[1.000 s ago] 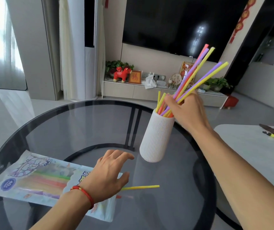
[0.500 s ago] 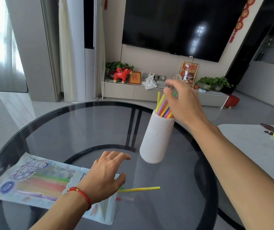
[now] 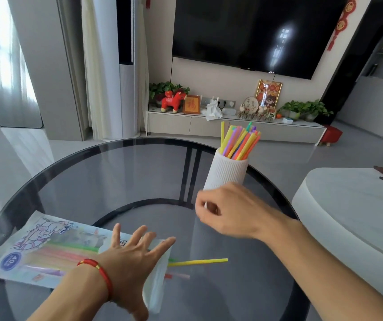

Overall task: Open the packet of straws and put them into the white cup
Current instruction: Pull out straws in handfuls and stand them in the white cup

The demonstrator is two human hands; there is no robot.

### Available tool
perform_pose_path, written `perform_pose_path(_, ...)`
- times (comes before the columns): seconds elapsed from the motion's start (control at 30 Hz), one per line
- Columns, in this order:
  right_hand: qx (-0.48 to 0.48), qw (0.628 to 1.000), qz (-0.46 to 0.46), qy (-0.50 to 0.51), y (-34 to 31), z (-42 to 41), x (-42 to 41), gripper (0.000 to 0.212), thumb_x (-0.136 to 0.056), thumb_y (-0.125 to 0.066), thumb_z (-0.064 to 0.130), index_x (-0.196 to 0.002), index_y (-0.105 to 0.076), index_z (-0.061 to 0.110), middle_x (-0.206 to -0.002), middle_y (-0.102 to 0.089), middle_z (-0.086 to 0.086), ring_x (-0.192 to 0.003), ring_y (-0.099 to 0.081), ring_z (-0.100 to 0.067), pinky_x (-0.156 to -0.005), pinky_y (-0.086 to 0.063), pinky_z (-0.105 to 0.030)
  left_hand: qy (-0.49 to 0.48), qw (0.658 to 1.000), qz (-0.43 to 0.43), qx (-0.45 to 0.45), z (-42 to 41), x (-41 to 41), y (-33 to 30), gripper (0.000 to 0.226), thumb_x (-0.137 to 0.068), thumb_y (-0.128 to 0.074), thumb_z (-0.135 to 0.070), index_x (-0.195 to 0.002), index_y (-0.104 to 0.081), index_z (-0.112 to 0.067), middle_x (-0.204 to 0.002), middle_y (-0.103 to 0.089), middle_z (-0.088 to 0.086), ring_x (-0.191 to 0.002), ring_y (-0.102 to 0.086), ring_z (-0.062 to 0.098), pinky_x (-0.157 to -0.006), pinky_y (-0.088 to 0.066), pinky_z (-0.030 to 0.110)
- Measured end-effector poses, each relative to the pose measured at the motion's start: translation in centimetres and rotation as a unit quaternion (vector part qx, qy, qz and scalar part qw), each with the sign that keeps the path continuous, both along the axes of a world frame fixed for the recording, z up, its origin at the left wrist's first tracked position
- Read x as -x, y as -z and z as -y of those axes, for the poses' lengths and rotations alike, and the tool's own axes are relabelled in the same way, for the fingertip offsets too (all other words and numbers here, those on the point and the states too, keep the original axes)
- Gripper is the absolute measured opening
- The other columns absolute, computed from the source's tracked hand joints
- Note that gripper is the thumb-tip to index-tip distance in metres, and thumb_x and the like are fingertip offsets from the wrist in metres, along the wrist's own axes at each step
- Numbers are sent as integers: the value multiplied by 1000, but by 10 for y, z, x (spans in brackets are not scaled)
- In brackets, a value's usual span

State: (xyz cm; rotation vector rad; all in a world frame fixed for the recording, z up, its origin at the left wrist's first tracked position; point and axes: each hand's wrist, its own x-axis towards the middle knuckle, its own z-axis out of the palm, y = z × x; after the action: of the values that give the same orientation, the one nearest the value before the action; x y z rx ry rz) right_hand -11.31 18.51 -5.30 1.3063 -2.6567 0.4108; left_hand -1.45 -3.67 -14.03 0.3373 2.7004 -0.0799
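The white ribbed cup (image 3: 226, 172) stands on the round glass table (image 3: 116, 177) with several coloured straws (image 3: 240, 142) upright in it. My right hand (image 3: 229, 212) hovers low in front of the cup, fingers loosely curled and empty. The printed straw packet (image 3: 46, 249) lies flat at the near left, more straws visible inside. My left hand (image 3: 132, 258) rests flat on the packet's torn right end, fingers spread. A yellow straw (image 3: 199, 262) and a red one (image 3: 176, 276) poke out of the packet's mouth onto the glass.
A white round side table (image 3: 352, 209) stands close on the right with a small dark object and a yellow one on it. Beyond the glass table are a low TV cabinet (image 3: 209, 126) with ornaments and a wall-mounted TV.
My right hand let go of the straws in the cup and came down and toward me, in front of the cup. The straws have dropped fully into the cup. My left hand stays on the packet.
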Motion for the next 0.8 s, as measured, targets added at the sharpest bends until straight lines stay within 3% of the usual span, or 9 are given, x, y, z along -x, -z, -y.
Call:
perform_pose_path(0.07, -95, 990, 96, 42, 27, -1, 5, 35, -99, -49, 56, -84, -64, 29, -77, -66, 8, -69, -60, -11, -57, -45, -29, 7, 999, -34, 2, -2, 1, 0, 133, -58, -72, -67, -148, 22, -39, -157, -13, 3, -150, -7, 27, -113, -2, 76)
perform_pose_path(0.17, -89, 982, 134, 103, 61, -2, 9, 50, -103, -36, 60, -69, -48, 26, -72, -54, 4, -66, -51, -15, -59, -42, -34, -8, 996, -87, -24, -1, 2, -1, 125, -56, -61, -72, -152, 10, -31, -142, -31, -4, -138, -31, 21, -116, -11, 70)
perform_pose_path(0.23, -45, 973, 184, 133, 76, -3, 9, 54, -105, -30, 53, -78, -57, 15, -85, -61, -3, -81, -58, -25, -74, -52, -42, -26, 994, -97, -52, 2, 3, -3, 120, -58, -56, -73, -152, 4, -30, -138, -38, -8, -134, -37, 19, -117, -15, 65)
perform_pose_path(0.33, -4, 961, 231, 150, 88, 1, 4, 54, -106, -27, 49, -99, -72, 22, -104, -68, 2, -100, -64, -24, -92, -56, -46, -41, 988, -124, -79, 8, 5, -6, 109, -58, -53, -71, -150, -10, -31, -122, -44, -13, -122, -44, 18, -114, -25, 58)
perform_pose_path(0.47, 38, 950, 260, 167, 95, 12, -5, 56, -103, -24, 52, -86, -66, 20, -77, -59, 3, -75, -57, -20, -71, -51, -39, -44, 983, -147, -103, 16, 7, -6, 103, -56, -49, -70, -148, -19, -35, -117, -46, -14, -113, -50, 16, -104, -38, 38)
perform_pose_path(0.53, 50, 944, 273, 178, 97, 16, -7, 58, -103, -25, 51, -84, -65, 14, -80, -66, -5, -72, -56, -25, -68, -48, -37, -40, 981, -153, -110, 19, 8, -6, 103, -56, -50, -69, -149, -21, -35, -119, -48, -12, -112, -51, 16, -99, -42, 33)
perform_pose_path(0.6, 65, 935, 295, 187, 99, 20, -8, 55, -104, -32, 45, -85, -64, 5, -87, -72, -14, -69, -57, -29, -66, -47, -36, -30, 980, -168, -106, 19, 8, -7, 104, -56, -51, -67, -150, -20, -34, -121, -47, -10, -112, -51, 18, -99, -44, 34)
perform_pose_path(0.73, 95, 900, 380, 192, 103, 27, -12, 39, -104, -45, 33, -87, -69, 8, -67, -67, -2, -47, -55, -9, -48, -44, -23, 45, 983, -179, -17, -3, 7, -4, 103, -59, -62, -48, -150, -18, -27, -127, -43, 0, -112, -48, 25, -99, -43, 46)
perform_pose_path(0.8, 119, 874, 438, 175, 103, 27, -13, 37, -108, -44, 26, -90, -64, 1, -70, -67, -7, -49, -61, -12, -49, -48, -26, 73, 977, -194, 46, -16, 8, -2, 101, -62, -68, -35, -149, -18, -21, -127, -42, 7, -112, -47, 30, -101, -39, 51)
